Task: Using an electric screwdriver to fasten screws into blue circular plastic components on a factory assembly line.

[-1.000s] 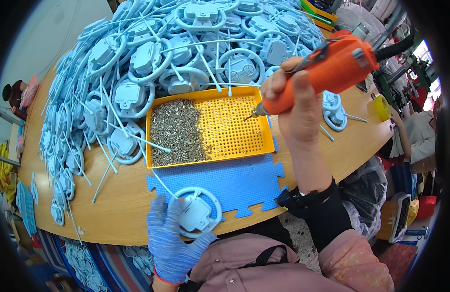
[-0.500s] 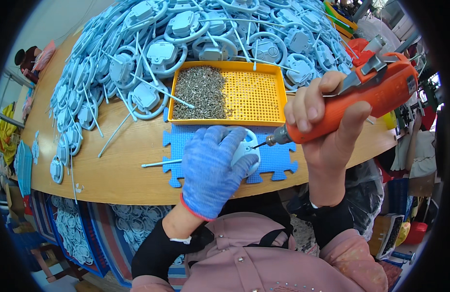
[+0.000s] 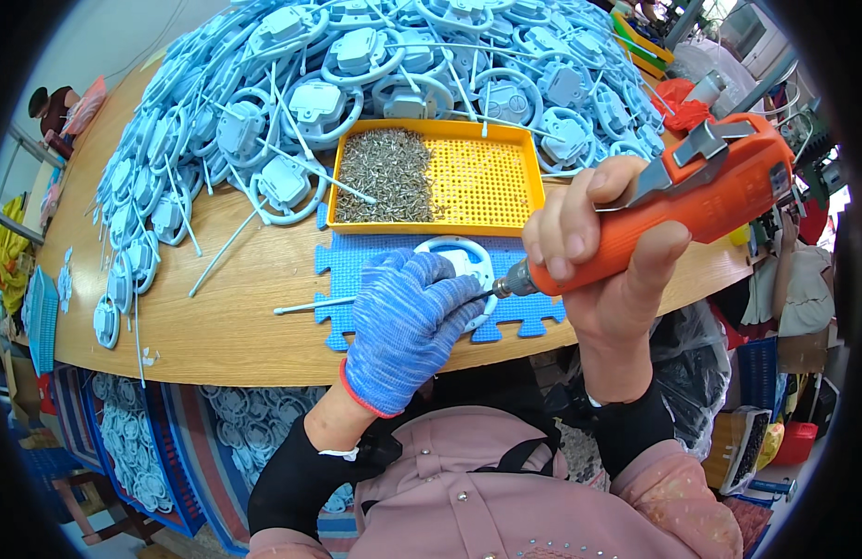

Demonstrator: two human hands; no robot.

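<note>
My left hand (image 3: 398, 326), in a blue knitted glove with a red cuff edge, lies over a light blue plastic ring-shaped part (image 3: 482, 256) on the blue foam mat (image 3: 342, 265). Its thumb and fingertips are closed together at the driver's tip; anything pinched there is hidden. From under the glove a thin light blue stick (image 3: 310, 306) points left. My bare right hand (image 3: 603, 265) is wrapped round an orange electric screwdriver (image 3: 673, 210), tilted with its bit toward the gloved fingertips.
Behind the mat stands a yellow perforated tray (image 3: 492, 228) with loose screws (image 3: 384, 172) heaped in its left half. A large pile of light blue parts (image 3: 356, 51) covers the table's back and left. Blue-framed crates (image 3: 175, 447) of parts sit below the table edge.
My gloved fingers have come together at the screwdriver tip, uncovering more of the ring. The screwdriver has shifted slightly left and down, its bit now meeting the fingertips.
</note>
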